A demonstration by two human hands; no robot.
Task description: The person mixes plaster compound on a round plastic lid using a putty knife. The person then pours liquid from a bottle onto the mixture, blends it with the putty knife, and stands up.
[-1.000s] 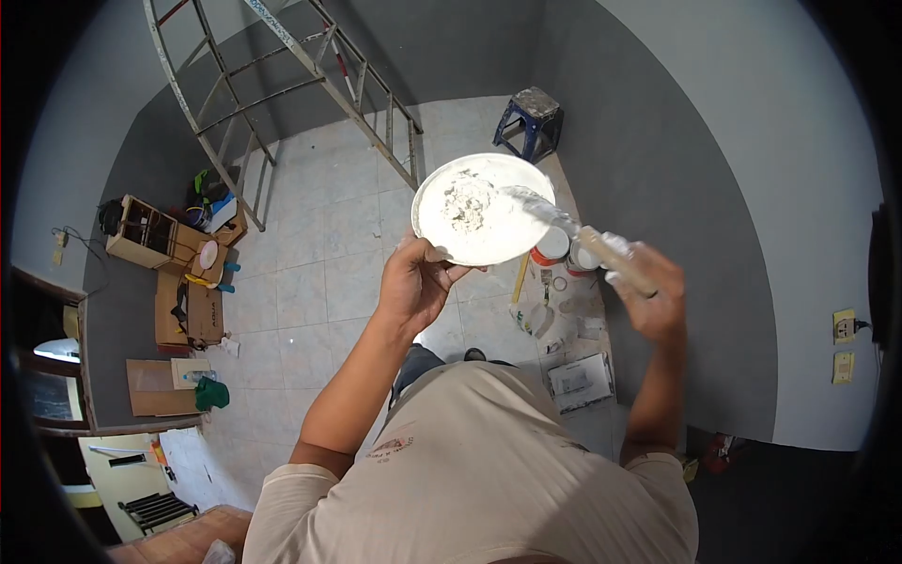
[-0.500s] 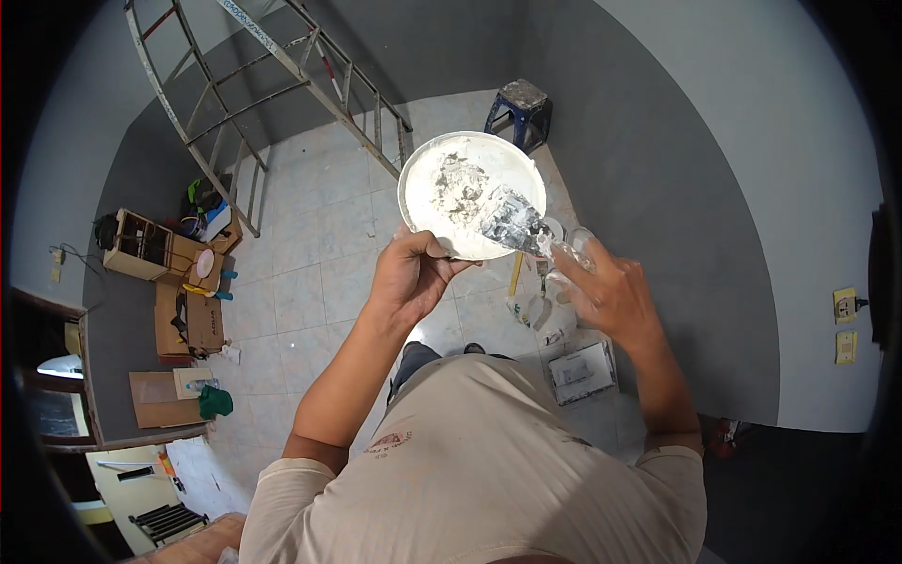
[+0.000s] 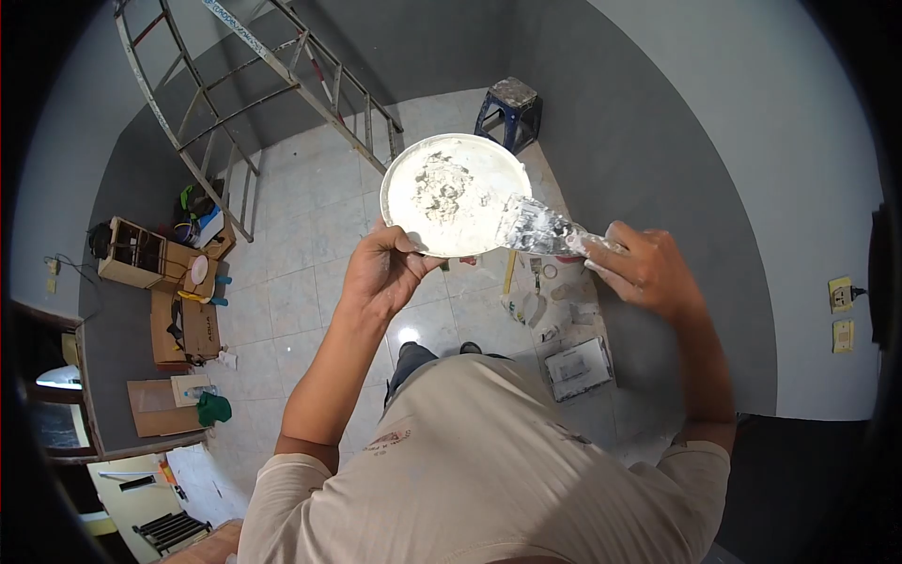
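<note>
In the head view my left hand [image 3: 383,273] grips the near edge of a round white bucket lid [image 3: 395,193], thumb on top. Pale wet putty [image 3: 446,188] is smeared over the lid, thick and lumpy near its middle. My right hand [image 3: 644,268] is closed around the handle of a putty knife [image 3: 543,228], whose blade is coated with white and grey putty. The blade lies over the lid's right edge; whether it touches the rim I cannot tell. Putty also whitens my right fingers.
A metal scaffold frame [image 3: 249,99] stands at the far left. A blue stool [image 3: 509,115] is by the grey wall [image 3: 648,216]. Below the lid's right side, a putty-stained tray [image 3: 578,369] and several containers sit on the tiled floor [image 3: 291,301]. Cardboard boxes [image 3: 185,324] line the left wall.
The putty knife has moved right, from over the lid's surface to its right edge, together with my right hand. My left hand and the lid have shifted slightly left.
</note>
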